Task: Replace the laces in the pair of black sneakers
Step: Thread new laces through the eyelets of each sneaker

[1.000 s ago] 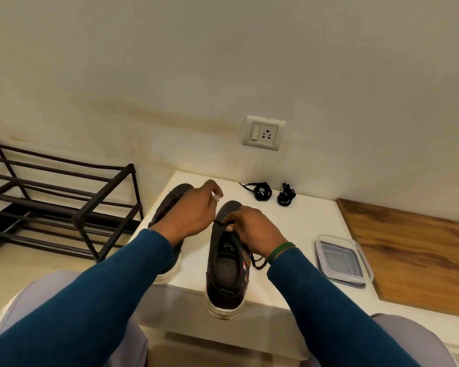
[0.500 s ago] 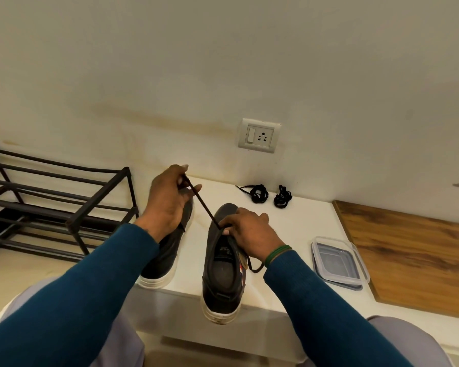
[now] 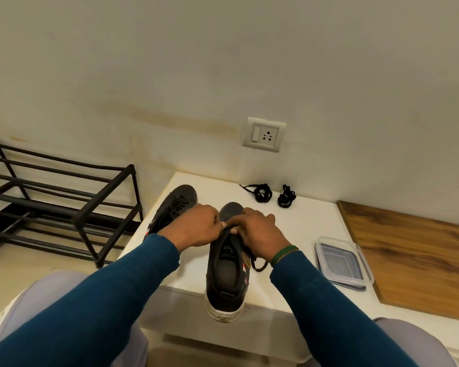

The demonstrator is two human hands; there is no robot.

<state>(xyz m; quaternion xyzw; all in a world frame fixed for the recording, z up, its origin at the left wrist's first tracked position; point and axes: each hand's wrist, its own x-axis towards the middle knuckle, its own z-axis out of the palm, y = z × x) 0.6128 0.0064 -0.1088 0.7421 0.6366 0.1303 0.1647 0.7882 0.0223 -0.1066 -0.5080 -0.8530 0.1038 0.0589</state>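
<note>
One white bench (image 3: 302, 223) carries everything under and beyond the hands. One black shoe rack (image 3: 77, 207) stands well left of the left hand (image 3: 196, 230).

There are two black sneakers. The near sneaker (image 3: 225, 282) lies directly under both hands, its heel overhanging the bench edge, likely to bring the eyelets within reach. The far sneaker (image 3: 175, 205) sits just left of the left hand.

The right hand (image 3: 259, 233) grips the near sneaker's upper, apparently to steady it. The left hand's curled fingers pinch its old lace (image 3: 258, 264), which loops out beneath the right wrist.

One clear container (image 3: 342, 263) sits right of the right hand. Two coiled lace bundles (image 3: 262, 193) lie beyond it, probably the replacements.

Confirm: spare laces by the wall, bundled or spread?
Bundled: spare laces sit as two tight coils on the table; one end trails left.
</note>
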